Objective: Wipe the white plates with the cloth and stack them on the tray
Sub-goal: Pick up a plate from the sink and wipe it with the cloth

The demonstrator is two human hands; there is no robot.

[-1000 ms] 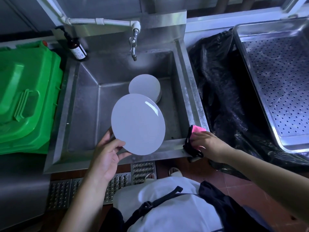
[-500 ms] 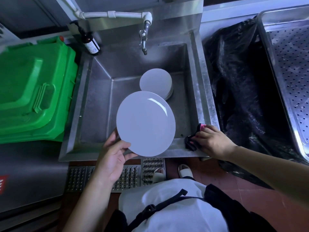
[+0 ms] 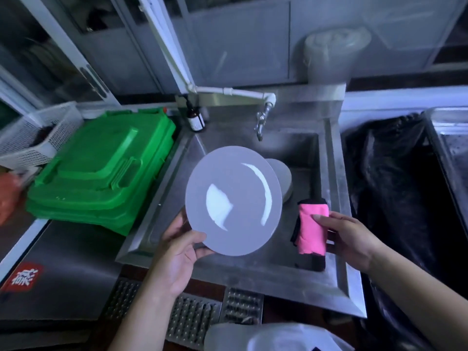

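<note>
While the left hand [image 3: 177,252] grips a white plate [image 3: 233,200] by its near rim over the sink [image 3: 331,282] | right hand [image 3: 350,240] fingers pinch the folded pink cloth [image 3: 311,228] just right of the plate, apart | wiping likely next.

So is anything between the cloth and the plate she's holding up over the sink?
Nothing visible. The right hand holds the pink cloth just right of the plate gripped by the left hand; only open air above the sink separates them.

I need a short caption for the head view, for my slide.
Left hand holds a white plate over the sink; right hand grips the pink cloth.
</note>
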